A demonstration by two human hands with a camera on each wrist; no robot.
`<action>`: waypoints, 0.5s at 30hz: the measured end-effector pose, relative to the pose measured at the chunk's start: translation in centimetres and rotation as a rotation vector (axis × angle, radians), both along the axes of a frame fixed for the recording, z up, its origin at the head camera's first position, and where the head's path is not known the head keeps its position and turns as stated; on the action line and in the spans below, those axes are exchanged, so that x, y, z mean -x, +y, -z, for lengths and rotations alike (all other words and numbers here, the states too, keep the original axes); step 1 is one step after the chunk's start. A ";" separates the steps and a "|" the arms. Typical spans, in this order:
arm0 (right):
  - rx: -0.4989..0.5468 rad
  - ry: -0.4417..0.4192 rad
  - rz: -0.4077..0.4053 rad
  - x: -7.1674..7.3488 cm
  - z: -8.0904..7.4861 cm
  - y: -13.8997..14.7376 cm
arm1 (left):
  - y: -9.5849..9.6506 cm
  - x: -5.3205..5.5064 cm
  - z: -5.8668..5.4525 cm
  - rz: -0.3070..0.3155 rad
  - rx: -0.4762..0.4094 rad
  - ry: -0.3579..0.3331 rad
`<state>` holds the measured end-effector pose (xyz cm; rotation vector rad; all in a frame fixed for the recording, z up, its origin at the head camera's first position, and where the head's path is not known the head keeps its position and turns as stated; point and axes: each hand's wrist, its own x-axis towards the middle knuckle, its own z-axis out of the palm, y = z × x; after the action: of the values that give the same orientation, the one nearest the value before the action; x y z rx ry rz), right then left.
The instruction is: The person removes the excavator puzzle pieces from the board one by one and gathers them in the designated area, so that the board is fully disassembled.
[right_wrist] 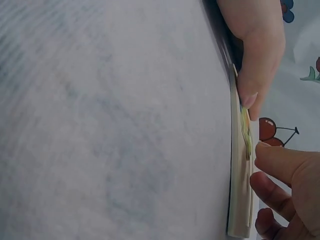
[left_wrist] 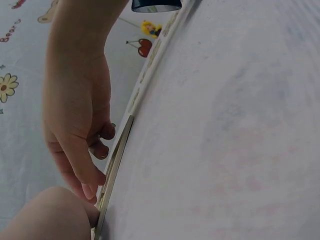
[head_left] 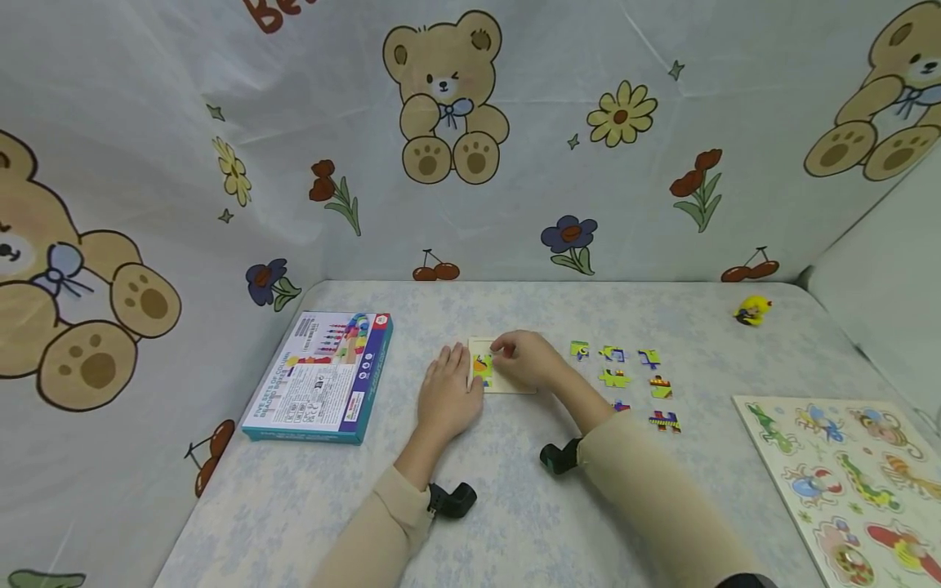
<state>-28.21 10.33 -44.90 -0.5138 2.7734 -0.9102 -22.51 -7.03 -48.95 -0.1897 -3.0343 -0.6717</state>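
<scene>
My left hand (head_left: pixel 450 396) lies flat with straight fingers along the left side of a small pale puzzle board (head_left: pixel 518 387). Colourful puzzle pieces (head_left: pixel 481 365) sit in the board's left part, beside that hand. My right hand (head_left: pixel 531 359) reaches over the board from the right, its fingers bent. Its thumb and index fingertip come together at the edge of a piece, low over the board. In the right wrist view a thin yellow-green puzzle piece (right_wrist: pixel 246 132) shows edge-on between the two hands. The right hand's fingers partly hide the board's upper part.
Several loose puzzle pieces (head_left: pixel 614 378) lie right of the board, some near the right forearm. A boxed set (head_left: pixel 312 380) lies to the left. At the right front is a large picture board (head_left: pixel 838 482); a small yellow toy (head_left: pixel 753 310) stands at the back right.
</scene>
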 end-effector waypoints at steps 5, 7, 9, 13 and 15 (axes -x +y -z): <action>-0.012 0.012 0.000 0.0 0.2 -0.7 | 0.0 -0.1 -0.2 0.002 0.009 0.004; -0.007 0.007 0.009 -0.1 0.2 -0.8 | 0.0 -0.1 -0.3 0.002 0.006 0.007; 0.000 0.000 0.015 -0.2 0.1 -1.0 | 0.0 -0.1 -0.3 0.003 0.004 0.010; 0.010 -0.018 0.023 -0.2 0.1 -1.2 | 0.0 -0.1 -0.3 0.003 0.001 0.018; 0.026 -0.028 0.029 -0.2 0.2 -1.3 | 0.0 0.0 -0.2 0.000 0.004 0.014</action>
<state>-27.97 9.08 -45.08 -0.4632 2.7546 -0.9531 -22.47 -7.03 -48.72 -0.1935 -3.0229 -0.6608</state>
